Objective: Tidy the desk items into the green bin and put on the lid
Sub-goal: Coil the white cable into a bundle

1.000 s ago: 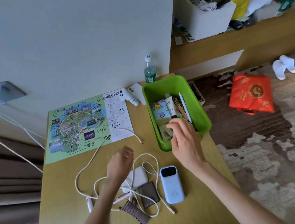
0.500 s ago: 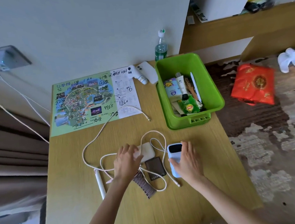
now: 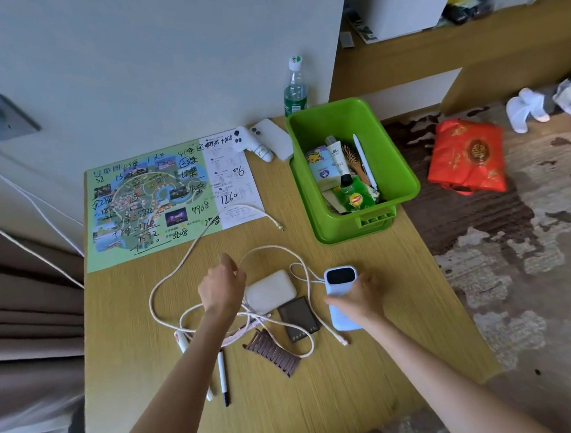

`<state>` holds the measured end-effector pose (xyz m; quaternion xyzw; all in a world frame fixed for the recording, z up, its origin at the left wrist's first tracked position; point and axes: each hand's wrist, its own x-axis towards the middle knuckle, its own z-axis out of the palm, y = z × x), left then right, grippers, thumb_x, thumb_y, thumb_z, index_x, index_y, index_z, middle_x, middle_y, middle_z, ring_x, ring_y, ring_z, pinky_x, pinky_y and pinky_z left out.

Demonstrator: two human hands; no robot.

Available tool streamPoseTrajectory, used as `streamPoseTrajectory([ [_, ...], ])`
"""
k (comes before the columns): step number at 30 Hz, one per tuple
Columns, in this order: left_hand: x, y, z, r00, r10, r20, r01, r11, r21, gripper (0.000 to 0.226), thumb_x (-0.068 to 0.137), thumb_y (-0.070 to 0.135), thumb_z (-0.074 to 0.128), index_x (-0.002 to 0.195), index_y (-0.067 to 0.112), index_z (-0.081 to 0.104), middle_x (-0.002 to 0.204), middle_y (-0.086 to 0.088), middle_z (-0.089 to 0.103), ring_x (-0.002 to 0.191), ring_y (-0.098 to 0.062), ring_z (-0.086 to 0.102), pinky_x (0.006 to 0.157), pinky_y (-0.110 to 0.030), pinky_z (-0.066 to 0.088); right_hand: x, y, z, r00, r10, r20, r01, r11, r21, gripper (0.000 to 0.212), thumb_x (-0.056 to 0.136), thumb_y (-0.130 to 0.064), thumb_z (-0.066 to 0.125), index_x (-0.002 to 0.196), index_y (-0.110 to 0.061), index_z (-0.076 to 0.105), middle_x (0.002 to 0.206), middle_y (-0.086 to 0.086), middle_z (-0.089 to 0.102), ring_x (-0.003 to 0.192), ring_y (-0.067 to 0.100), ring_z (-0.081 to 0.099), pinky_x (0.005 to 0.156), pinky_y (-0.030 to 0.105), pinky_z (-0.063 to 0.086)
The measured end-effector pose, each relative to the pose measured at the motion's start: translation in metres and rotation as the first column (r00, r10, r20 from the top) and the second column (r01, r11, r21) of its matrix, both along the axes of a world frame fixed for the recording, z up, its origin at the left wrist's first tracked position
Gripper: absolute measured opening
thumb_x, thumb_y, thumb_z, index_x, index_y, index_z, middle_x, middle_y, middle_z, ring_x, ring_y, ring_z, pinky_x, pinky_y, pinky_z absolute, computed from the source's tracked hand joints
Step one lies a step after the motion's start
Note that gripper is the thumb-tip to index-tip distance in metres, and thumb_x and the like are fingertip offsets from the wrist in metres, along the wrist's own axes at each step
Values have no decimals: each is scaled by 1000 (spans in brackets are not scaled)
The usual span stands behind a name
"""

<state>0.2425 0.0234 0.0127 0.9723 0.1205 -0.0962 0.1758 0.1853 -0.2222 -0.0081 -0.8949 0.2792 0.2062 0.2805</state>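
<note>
The green bin (image 3: 403,164) stands at the desk's right edge, holding a tube, a brush, a pen and a green packet. No lid is in view. My right hand (image 3: 360,296) is closed around the light blue power bank (image 3: 340,278), which lies on the desk below the bin. My left hand (image 3: 222,284) sits just left of the white power bank (image 3: 271,291), fingers pinched on a loop of the white cable (image 3: 175,271). A dark card case (image 3: 299,317), a brown hair clip (image 3: 273,352) and a black pen (image 3: 223,375) lie near my hands.
A park map sheet (image 3: 159,199) covers the desk's far left. A white handheld device (image 3: 252,143), a white phone (image 3: 274,138) and a green bottle (image 3: 296,87) stand behind the bin. A red bag (image 3: 465,156) lies on the floor to the right.
My right hand left the bin, came down to the blue power bank and closed on it. My left hand slid off the white power bank onto the cable loop.
</note>
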Motion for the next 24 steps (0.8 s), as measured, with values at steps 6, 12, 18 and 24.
streamPoseTrajectory([
  [6,-4,-12,2,909,-417,8,414,901,-126,35,90,33,64,118,17,52,111,-1,63,94,-15,62,78,-32,57,-1,-12,2,995,-93,25,89,989,117,69,61,-33,85,109,-4,45,107,11,57,94,28,61,77,40,54],
  [12,-10,-28,-22,805,-549,-225,580,807,107,83,73,60,70,136,15,39,137,-4,40,127,-24,39,102,-38,41,-4,-16,10,985,-119,124,95,978,184,68,60,-31,89,103,-9,41,102,8,60,86,26,62,64,31,47],
  [18,-3,-31,-20,817,-545,-186,560,827,38,74,76,55,70,129,9,44,130,-7,40,114,-27,52,84,-36,53,-8,-13,25,952,-71,297,23,987,160,66,61,-32,89,101,-12,40,99,5,59,86,26,61,66,35,51],
  [24,9,-35,-1,860,-504,-85,504,864,-20,38,90,37,62,117,11,55,117,-4,53,95,-27,62,71,-37,49,-5,-3,47,892,-1,451,-62,990,125,59,69,-39,83,96,-19,35,95,-2,54,85,23,56,62,31,43],
])
